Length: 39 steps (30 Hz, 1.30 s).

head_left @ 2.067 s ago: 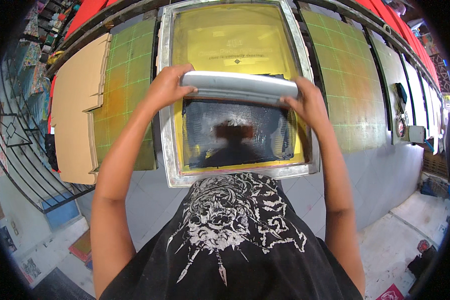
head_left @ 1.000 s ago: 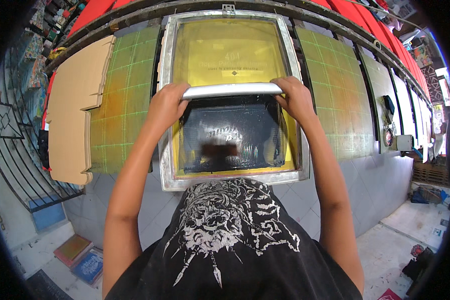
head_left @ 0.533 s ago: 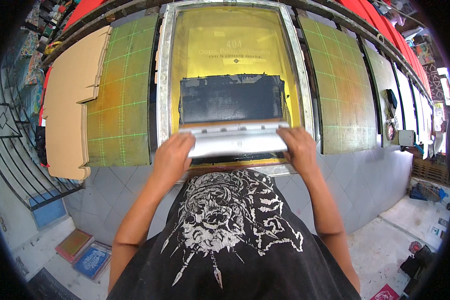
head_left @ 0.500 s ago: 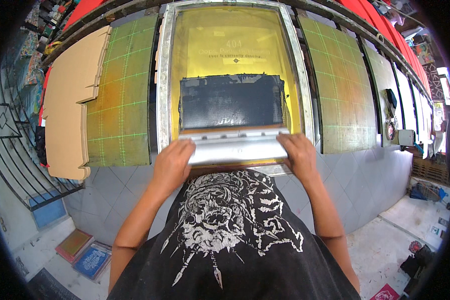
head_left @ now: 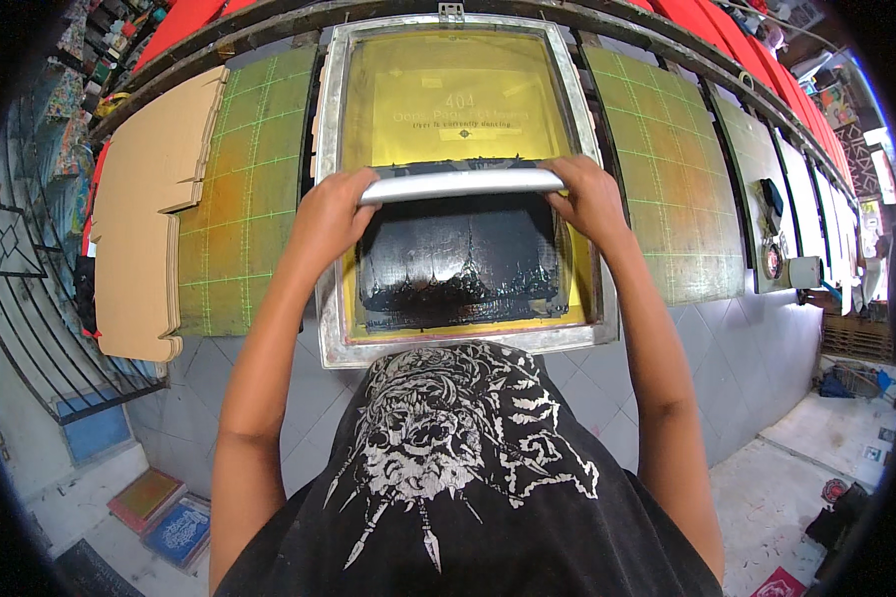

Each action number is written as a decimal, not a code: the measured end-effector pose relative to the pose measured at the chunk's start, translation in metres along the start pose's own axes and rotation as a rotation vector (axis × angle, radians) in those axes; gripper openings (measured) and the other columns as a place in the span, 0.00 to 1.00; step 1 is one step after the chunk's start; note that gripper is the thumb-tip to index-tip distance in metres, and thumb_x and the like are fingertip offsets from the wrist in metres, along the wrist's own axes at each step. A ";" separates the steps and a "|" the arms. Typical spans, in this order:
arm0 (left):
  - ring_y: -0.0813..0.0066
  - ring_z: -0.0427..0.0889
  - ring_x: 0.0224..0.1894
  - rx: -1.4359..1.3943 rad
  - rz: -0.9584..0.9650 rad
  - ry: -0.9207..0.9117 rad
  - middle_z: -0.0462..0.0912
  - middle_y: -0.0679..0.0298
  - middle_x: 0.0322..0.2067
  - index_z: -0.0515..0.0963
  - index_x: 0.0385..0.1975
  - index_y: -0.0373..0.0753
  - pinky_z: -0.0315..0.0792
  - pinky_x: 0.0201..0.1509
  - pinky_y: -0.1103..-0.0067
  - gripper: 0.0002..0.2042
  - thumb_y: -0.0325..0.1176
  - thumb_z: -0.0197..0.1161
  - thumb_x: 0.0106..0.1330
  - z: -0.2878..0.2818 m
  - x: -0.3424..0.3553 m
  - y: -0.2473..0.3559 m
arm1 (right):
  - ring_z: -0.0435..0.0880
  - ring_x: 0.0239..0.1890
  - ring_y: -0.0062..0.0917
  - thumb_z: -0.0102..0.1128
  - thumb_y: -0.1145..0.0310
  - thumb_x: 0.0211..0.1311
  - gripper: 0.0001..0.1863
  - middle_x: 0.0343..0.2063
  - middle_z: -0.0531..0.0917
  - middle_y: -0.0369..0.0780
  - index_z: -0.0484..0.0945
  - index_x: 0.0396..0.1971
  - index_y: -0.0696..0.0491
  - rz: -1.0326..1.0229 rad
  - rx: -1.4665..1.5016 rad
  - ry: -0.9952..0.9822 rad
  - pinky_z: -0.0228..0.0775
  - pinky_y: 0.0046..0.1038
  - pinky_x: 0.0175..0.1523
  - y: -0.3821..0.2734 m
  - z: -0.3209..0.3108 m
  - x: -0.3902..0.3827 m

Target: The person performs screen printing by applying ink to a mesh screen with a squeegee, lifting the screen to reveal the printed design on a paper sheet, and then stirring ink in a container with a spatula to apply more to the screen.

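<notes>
With both fists closed round its ends, I hold a squeegee with a rounded silver handle level across a printing screen. My left hand grips the left end and my right hand the right end. The screen's metal frame holds yellow mesh with faint lettering at its far part. A rectangle of glossy black ink covers the nearer mesh, with ragged, thicker ink along its near side. The squeegee lies over the far part of this rectangle; its blade is hidden beneath the handle.
Greenish boards crossed by bright green lines flank the screen. Cut cardboard sheets are stacked on the left board. Dark rails and red material run behind. A small grey container stands at right, and framed screens lie on the floor.
Both hands and the squeegee have moved away from me, from the screen's near end to the far part of the black ink. The handle has tilted, and the near ink now shows.
</notes>
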<state>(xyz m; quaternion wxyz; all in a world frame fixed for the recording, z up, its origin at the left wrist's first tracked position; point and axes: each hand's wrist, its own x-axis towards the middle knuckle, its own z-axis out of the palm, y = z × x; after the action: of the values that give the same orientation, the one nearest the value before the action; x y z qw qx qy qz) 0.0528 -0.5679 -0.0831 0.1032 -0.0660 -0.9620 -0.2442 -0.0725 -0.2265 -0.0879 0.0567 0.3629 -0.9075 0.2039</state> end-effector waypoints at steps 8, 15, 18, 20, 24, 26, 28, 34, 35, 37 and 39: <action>0.49 0.81 0.41 -0.002 0.057 0.035 0.82 0.53 0.36 0.80 0.41 0.37 0.76 0.45 0.63 0.18 0.22 0.69 0.47 0.027 -0.007 -0.011 | 0.82 0.42 0.39 0.74 0.77 0.35 0.22 0.35 0.84 0.41 0.82 0.37 0.51 0.007 -0.129 -0.008 0.75 0.38 0.47 0.004 0.028 -0.006; 0.52 0.81 0.46 0.028 -0.044 -0.044 0.83 0.55 0.42 0.80 0.44 0.39 0.76 0.51 0.65 0.24 0.19 0.70 0.41 0.027 -0.070 0.024 | 0.81 0.36 0.37 0.67 0.80 0.37 0.18 0.32 0.83 0.39 0.81 0.33 0.51 -0.004 -0.139 0.006 0.77 0.36 0.40 -0.029 0.021 -0.075; 0.54 0.81 0.44 0.025 -0.064 -0.054 0.83 0.57 0.41 0.80 0.43 0.39 0.77 0.48 0.66 0.24 0.19 0.69 0.40 0.028 -0.098 0.038 | 0.80 0.35 0.35 0.67 0.79 0.37 0.17 0.31 0.82 0.38 0.81 0.33 0.51 0.001 -0.139 0.005 0.77 0.35 0.37 -0.041 0.020 -0.103; 0.55 0.82 0.44 0.012 -0.069 -0.063 0.83 0.58 0.41 0.81 0.43 0.39 0.77 0.47 0.66 0.23 0.19 0.69 0.40 0.024 -0.113 0.049 | 0.80 0.34 0.34 0.67 0.79 0.37 0.17 0.30 0.81 0.38 0.81 0.33 0.51 0.003 -0.126 -0.001 0.76 0.35 0.36 -0.048 0.017 -0.118; 0.57 0.82 0.43 0.025 -0.087 -0.098 0.83 0.59 0.41 0.81 0.42 0.39 0.78 0.47 0.67 0.22 0.20 0.69 0.41 0.023 -0.143 0.064 | 0.80 0.33 0.34 0.65 0.79 0.39 0.15 0.29 0.81 0.38 0.81 0.32 0.51 0.027 -0.096 -0.057 0.76 0.35 0.34 -0.070 0.003 -0.143; 0.58 0.83 0.43 0.005 -0.093 -0.086 0.84 0.60 0.40 0.82 0.41 0.39 0.78 0.46 0.68 0.21 0.21 0.69 0.42 0.025 -0.154 0.068 | 0.80 0.34 0.34 0.66 0.78 0.39 0.15 0.29 0.81 0.38 0.82 0.32 0.51 0.040 -0.090 -0.064 0.76 0.34 0.34 -0.078 -0.001 -0.155; 0.58 0.84 0.42 0.004 -0.086 -0.065 0.84 0.59 0.38 0.82 0.40 0.39 0.78 0.45 0.68 0.19 0.22 0.70 0.43 0.027 -0.160 0.067 | 0.81 0.34 0.34 0.66 0.78 0.39 0.15 0.29 0.82 0.38 0.82 0.33 0.51 0.049 -0.086 -0.073 0.76 0.34 0.34 -0.080 -0.002 -0.158; 0.57 0.84 0.38 -0.092 -0.105 -0.188 0.84 0.58 0.35 0.83 0.37 0.38 0.79 0.43 0.68 0.14 0.24 0.68 0.47 -0.006 -0.129 0.067 | 0.81 0.34 0.37 0.72 0.73 0.37 0.17 0.29 0.82 0.39 0.82 0.34 0.52 0.019 0.039 -0.211 0.76 0.38 0.39 -0.071 -0.026 -0.127; 0.56 0.84 0.38 -0.108 -0.096 -0.170 0.84 0.57 0.34 0.84 0.37 0.37 0.78 0.43 0.67 0.14 0.24 0.67 0.47 -0.009 -0.121 0.060 | 0.81 0.35 0.39 0.75 0.72 0.35 0.19 0.30 0.82 0.40 0.82 0.34 0.52 0.061 0.039 -0.248 0.75 0.39 0.42 -0.069 -0.028 -0.119; 0.54 0.84 0.37 -0.117 -0.073 -0.105 0.84 0.56 0.34 0.84 0.37 0.37 0.78 0.44 0.66 0.13 0.24 0.66 0.48 -0.010 -0.100 0.046 | 0.81 0.37 0.39 0.75 0.73 0.35 0.19 0.31 0.83 0.41 0.82 0.34 0.52 0.047 0.020 -0.198 0.75 0.39 0.42 -0.060 -0.029 -0.096; 0.52 0.84 0.38 -0.095 -0.045 -0.002 0.84 0.54 0.33 0.84 0.37 0.36 0.78 0.45 0.65 0.13 0.24 0.65 0.49 -0.006 -0.073 0.031 | 0.81 0.39 0.40 0.75 0.74 0.36 0.19 0.33 0.83 0.41 0.82 0.34 0.53 0.024 0.005 -0.137 0.75 0.40 0.43 -0.046 -0.027 -0.067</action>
<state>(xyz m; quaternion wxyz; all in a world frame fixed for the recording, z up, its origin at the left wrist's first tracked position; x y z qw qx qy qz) 0.1304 -0.5493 -0.0802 0.0937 -0.0494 -0.9506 -0.2917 0.0071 -0.2028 -0.0646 -0.0089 0.3654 -0.9130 0.1813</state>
